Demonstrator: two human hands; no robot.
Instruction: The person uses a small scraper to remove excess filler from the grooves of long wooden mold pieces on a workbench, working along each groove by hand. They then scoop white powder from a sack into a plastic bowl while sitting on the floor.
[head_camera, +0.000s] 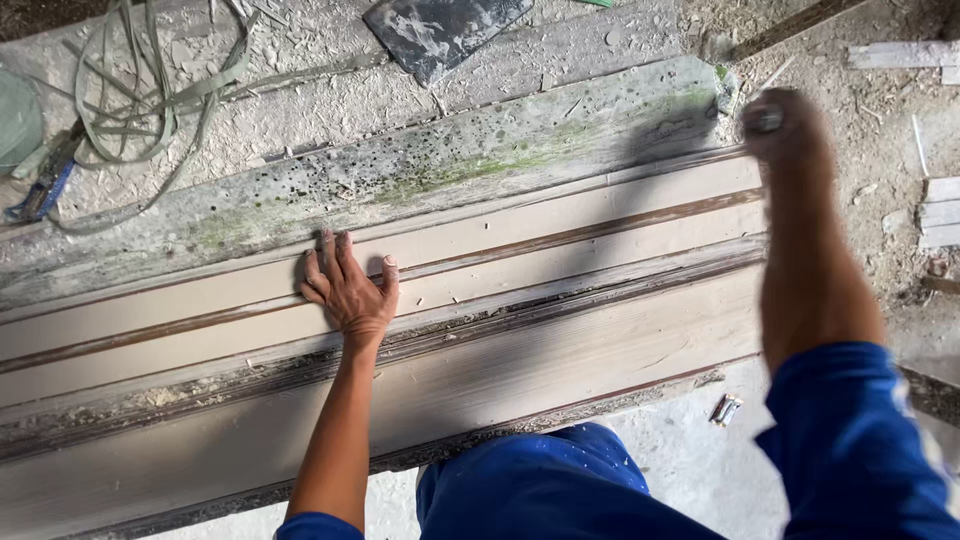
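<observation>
Your left hand (345, 290) lay open, palm flat on the pale moulded plank (520, 260), pinning it mid-length. Your right hand (782, 122) was closed around a small tool (766, 120), blurred, kind unclear, at the plank's far right end. Best practice, I'd judge: keep firm downward pressure, fingers clear of the tool. The mossy board (450, 165) lay just beyond.
</observation>
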